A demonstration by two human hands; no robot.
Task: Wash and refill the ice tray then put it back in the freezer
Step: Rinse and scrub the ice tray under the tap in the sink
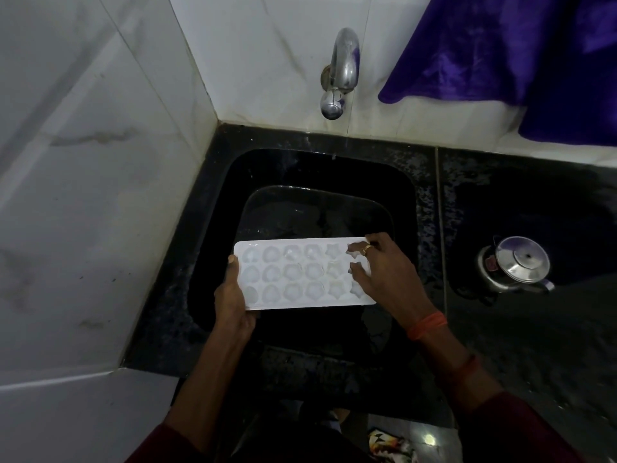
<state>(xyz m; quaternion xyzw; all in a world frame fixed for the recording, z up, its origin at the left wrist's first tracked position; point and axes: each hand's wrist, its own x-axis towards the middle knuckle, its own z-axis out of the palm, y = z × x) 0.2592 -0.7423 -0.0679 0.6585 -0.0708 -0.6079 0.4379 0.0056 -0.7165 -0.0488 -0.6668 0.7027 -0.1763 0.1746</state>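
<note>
Left hand (233,295) grips the left short edge of the white ice tray (300,274) — thumb on the rim, fingers curled underneath. Just to its left the pale tiled wall (100,162) stands close along the sink's side, leaving little room there. The tray is held level over the front half of the black sink (334,168), its long edges running left to right. Beyond its far edge the basin lies open below the chrome tap (344,68).

At the tray's right end the right hand (380,272) lies on top, its bent fingertips on the star-shaped cells — I cannot tell whether it grips the rim or only rests there.

Further right, the dark wet surface (551,345) carries a steel pot (516,265), well apart from the tray. A purple cloth (500,45) hangs above.
</note>
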